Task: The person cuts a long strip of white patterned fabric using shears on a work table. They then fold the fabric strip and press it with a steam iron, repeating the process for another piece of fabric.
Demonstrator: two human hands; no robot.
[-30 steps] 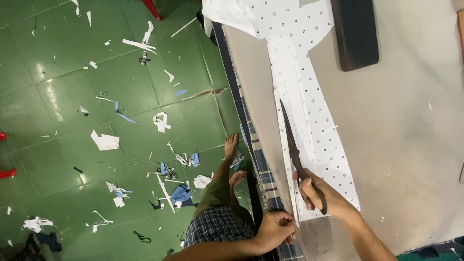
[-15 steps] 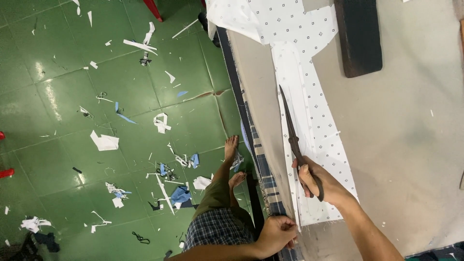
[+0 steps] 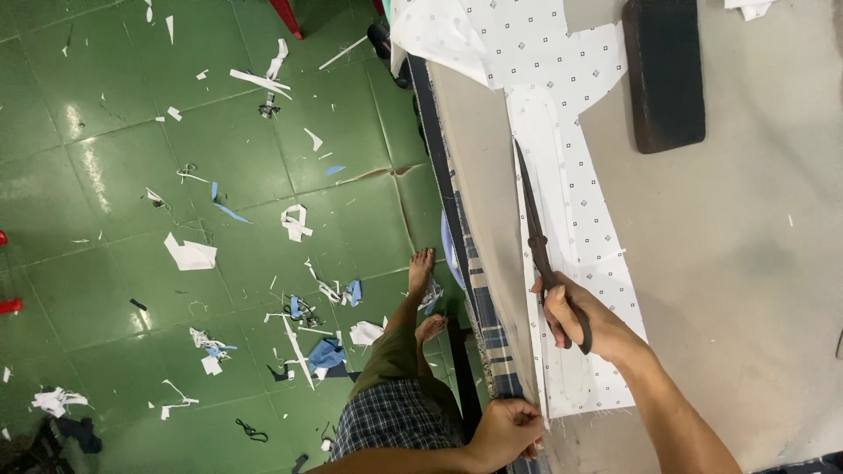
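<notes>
No packages, labels, signs or screens are visible in this view; there is nothing of that kind on the table or on the green floor.

On the table (image 3: 755,263) the fabric (image 3: 580,219) lies along its nine-o'clock edge, running from twelve toward six, with the scissors (image 3: 537,237) lying on the fabric's nine-o'clock margin, tips toward twelve. The right hand (image 3: 584,320) sits at the scissors' six-o'clock end and the left hand (image 3: 505,432) at the fabric's seven-o'clock corner. A block (image 3: 665,75) rests on the table at one o'clock of the scissors, and scraps (image 3: 290,290) lie on the floor (image 3: 105,175) at nine o'clock of the table.
</notes>
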